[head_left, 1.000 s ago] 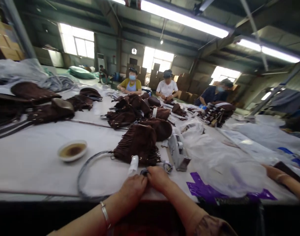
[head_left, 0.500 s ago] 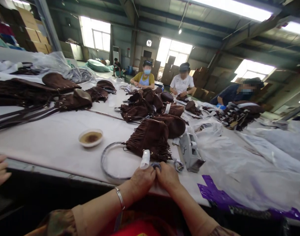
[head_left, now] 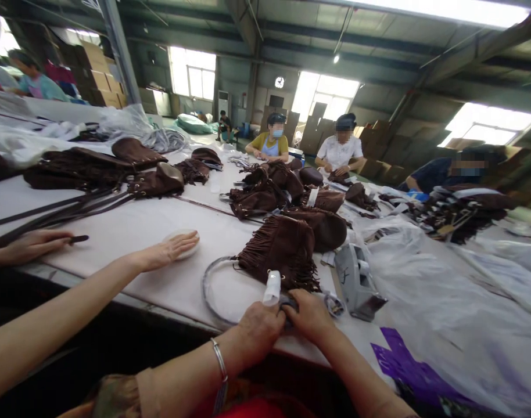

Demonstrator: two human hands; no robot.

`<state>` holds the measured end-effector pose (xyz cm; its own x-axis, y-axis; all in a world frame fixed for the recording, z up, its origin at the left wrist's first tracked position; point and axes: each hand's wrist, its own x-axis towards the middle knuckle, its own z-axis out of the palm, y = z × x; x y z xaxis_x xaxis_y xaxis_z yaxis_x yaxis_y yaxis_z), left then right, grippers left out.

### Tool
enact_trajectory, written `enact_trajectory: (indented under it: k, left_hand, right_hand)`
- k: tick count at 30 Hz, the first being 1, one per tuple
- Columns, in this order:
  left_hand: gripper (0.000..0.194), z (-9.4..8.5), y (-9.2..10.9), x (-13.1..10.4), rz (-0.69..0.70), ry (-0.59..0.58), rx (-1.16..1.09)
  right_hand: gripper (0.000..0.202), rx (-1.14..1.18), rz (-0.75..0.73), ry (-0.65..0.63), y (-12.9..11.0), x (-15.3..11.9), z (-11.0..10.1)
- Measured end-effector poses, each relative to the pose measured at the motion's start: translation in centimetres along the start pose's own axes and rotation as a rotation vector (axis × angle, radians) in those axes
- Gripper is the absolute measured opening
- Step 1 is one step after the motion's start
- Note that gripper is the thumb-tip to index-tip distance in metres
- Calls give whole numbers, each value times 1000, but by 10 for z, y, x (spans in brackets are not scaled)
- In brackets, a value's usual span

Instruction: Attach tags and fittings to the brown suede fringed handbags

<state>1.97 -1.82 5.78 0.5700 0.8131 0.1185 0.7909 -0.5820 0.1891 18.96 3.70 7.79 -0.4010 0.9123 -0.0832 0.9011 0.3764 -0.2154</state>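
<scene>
A brown fringed bag (head_left: pixel 278 249) lies on the white table near its front edge. Its strap (head_left: pixel 207 284), wrapped in grey, loops out to the left and back to my hands. My left hand (head_left: pixel 261 328), with a bangle at the wrist, is closed on the strap just below a white wrapped piece (head_left: pixel 272 287). Against it, my right hand (head_left: pixel 311 313) also grips the strap, fingers curled. Where the two hands meet, the fingertips are partly hidden. To the right of my right hand is a small clear-wrapped coil (head_left: pixel 334 304).
Another person's hand (head_left: pixel 173 249) covers a small dish at the left; a second hand (head_left: pixel 34 247) holds a dark strap end. A grey metal device (head_left: pixel 358 281) stands right. Brown bags (head_left: pixel 265 191) are piled behind, plastic sheeting (head_left: pixel 422 290) spreads right, and people work across the table.
Another person's arms have reached in from the left, one hand now over the dish. The camera view has turned left. My hands stay together on the strap.
</scene>
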Motion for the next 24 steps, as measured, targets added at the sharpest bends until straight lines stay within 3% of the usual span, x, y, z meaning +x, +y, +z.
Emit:
enact_trajectory:
  k: [2, 4, 10, 12, 14, 19, 21, 24]
  left_hand:
    - [20, 6, 10, 3, -66, 20, -15]
    - [22, 4, 15, 3, -75, 38, -30]
    - [22, -26, -13, -11, 110, -25, 14]
    - [20, -27, -22, -11, 138, -34, 38]
    - [20, -21, -23, -9, 129, -19, 37]
    - [21, 7, -5, -1, -10, 70, 4]
    - [17, 12, -2, 0, -14, 107, 3]
    - [17, 4, -12, -5, 80, 87, 23]
  right_hand:
    - [22, -31, 182, -23, -5, -2, 3]
    - [18, -78, 193, -51, -6, -3, 4]
    - [19, -120, -284, -88, 6, 0, -7]
    - [18, -105, -353, -88, 9, 2, -7]
    - [17, -51, -285, -43, 8, 3, -6]
    - [26, 1, 144, 4, -6, -1, 1]
    - [20, -50, 159, -33, -10, -2, 1]
    - [17, -72, 48, -79, -9, -1, -5]
